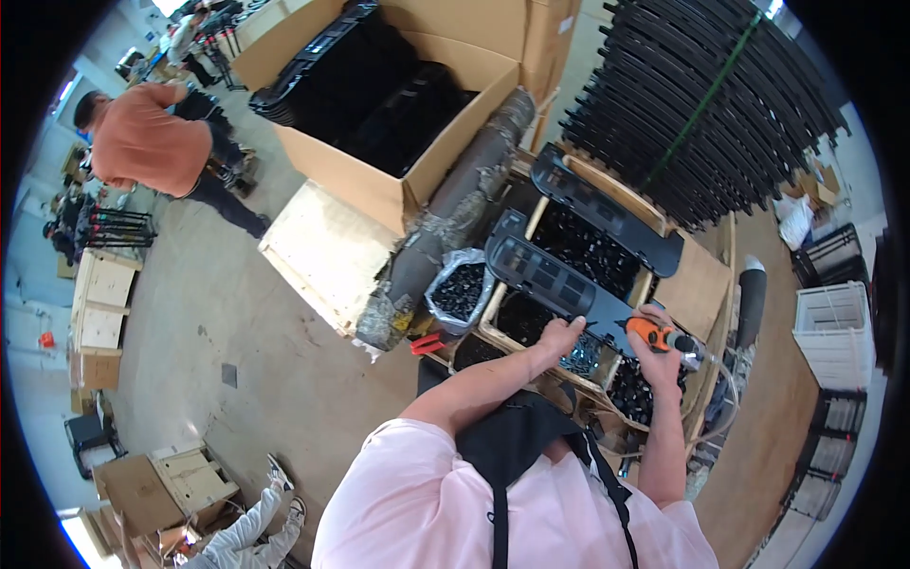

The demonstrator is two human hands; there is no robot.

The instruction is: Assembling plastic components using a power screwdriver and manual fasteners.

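My right hand (654, 362) is wrapped round an orange and black air tool (652, 332), with a pale hose running from its metal end. Beneath both hands a long black plastic panel (545, 275) lies slantwise across wooden bins. My left hand (563, 341) is at the panel's near edge, fingers closed and thumb up; what they hold, if anything, is too small to make out. Just beyond lies a second black panel (607, 213) of the same kind. Small shiny screws or fittings (580, 357) fill a bin below my left hand, and black parts (633, 391) another below my right.
A clear bag of black parts (459, 290) and red-handled pliers (427, 344) sit left of the bins. Beyond stands a large cardboard box (341, 152) of black panels. Stacked black slats (701, 104) rise at the far right. A co-worker in an orange shirt (152, 140) stands far left.
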